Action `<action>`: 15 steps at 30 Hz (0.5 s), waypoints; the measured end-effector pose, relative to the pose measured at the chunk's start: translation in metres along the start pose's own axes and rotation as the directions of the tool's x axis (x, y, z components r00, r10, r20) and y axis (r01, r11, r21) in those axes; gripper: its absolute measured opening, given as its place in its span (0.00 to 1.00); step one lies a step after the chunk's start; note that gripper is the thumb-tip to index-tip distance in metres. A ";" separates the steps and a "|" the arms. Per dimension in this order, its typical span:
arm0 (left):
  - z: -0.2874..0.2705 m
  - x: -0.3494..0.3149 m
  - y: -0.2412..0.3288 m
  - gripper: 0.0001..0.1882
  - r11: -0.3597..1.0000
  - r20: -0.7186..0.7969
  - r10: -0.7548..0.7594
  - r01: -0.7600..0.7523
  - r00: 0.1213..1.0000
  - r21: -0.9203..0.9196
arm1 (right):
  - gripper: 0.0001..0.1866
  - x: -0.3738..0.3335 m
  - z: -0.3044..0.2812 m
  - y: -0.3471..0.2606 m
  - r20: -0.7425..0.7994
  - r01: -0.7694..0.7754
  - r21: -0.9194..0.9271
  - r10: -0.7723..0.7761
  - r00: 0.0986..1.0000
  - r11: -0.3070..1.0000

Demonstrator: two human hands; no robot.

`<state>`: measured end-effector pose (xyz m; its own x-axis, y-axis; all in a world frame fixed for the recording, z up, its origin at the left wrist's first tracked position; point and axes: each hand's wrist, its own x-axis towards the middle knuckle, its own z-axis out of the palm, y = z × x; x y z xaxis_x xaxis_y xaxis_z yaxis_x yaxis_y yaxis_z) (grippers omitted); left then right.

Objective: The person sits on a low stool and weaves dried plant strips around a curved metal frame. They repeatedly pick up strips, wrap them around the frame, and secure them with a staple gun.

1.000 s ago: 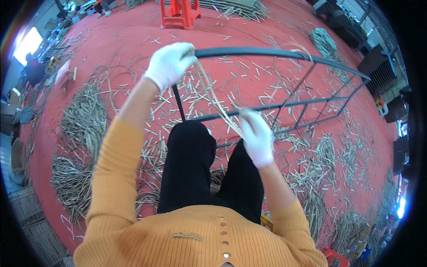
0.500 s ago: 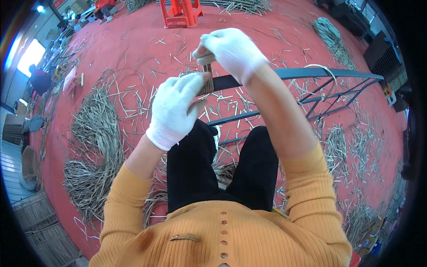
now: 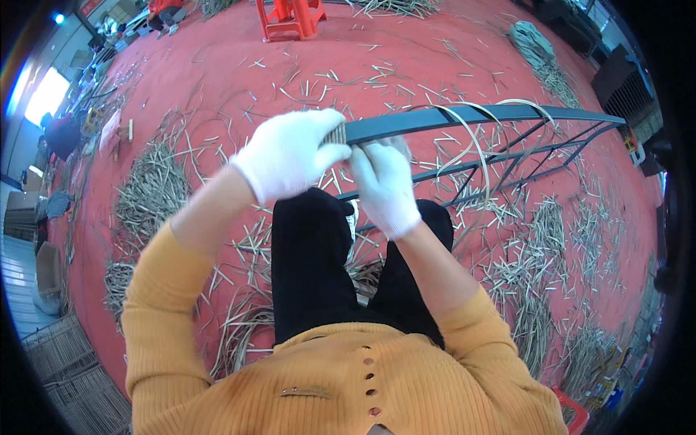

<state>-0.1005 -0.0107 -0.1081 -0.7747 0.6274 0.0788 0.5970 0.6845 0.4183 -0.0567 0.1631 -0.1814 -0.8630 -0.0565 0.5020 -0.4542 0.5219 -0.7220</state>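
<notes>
Clasping wrapped end (image 3: 337, 135) of dark frame (image 3: 435, 118) in curled left hand (image 3: 293, 156), bunching half-closed right hand (image 3: 384, 185) at that end's four o'clock, concealing any hold.

White gloves (image 3: 293, 156), blue-grey frame (image 3: 413, 120), red floor (image 3: 217, 72)

White gloves (image 3: 264, 167), two: one on the left hand (image 3: 293, 154), one on the right hand (image 3: 384, 187). Dark metal frame (image 3: 409, 122), one; mustard sweater (image 3: 341, 384), one; black trousers (image 3: 308, 275), one pair; red stool (image 3: 303, 18) at the upper edge, one; green cloth bundle (image 3: 531, 47), one. Pale straw strips (image 3: 535, 330) on the red floor (image 3: 217, 65), many, too dense to count.
</notes>
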 end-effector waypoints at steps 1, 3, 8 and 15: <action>0.010 -0.008 0.003 0.15 0.981 -0.198 0.129 -0.096 0.972 0.168 | 0.08 -0.008 -0.014 -0.014 0.072 -0.137 0.181 0.126 0.989 0.974; 0.024 -0.016 0.006 0.16 0.960 -0.496 0.279 -0.227 0.822 0.164 | 0.11 -0.005 -0.037 -0.038 0.106 -0.310 0.557 0.304 0.947 0.771; 0.048 -0.013 0.027 0.21 0.880 -0.498 0.305 -0.040 0.812 0.474 | 0.19 0.090 -0.031 -0.018 0.133 -0.215 0.313 0.182 0.974 0.925; 0.023 0.019 0.001 0.15 0.984 -0.388 0.083 -0.014 0.918 0.178 | 0.04 0.030 -0.029 -0.013 -0.397 0.167 0.180 -0.084 0.914 0.969</action>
<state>-0.1101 0.0103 -0.1266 -0.7425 0.4888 0.4579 0.6351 0.7311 0.2493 -0.0699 0.1796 -0.1432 -0.6628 0.2418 0.7087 -0.6245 0.3436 -0.7014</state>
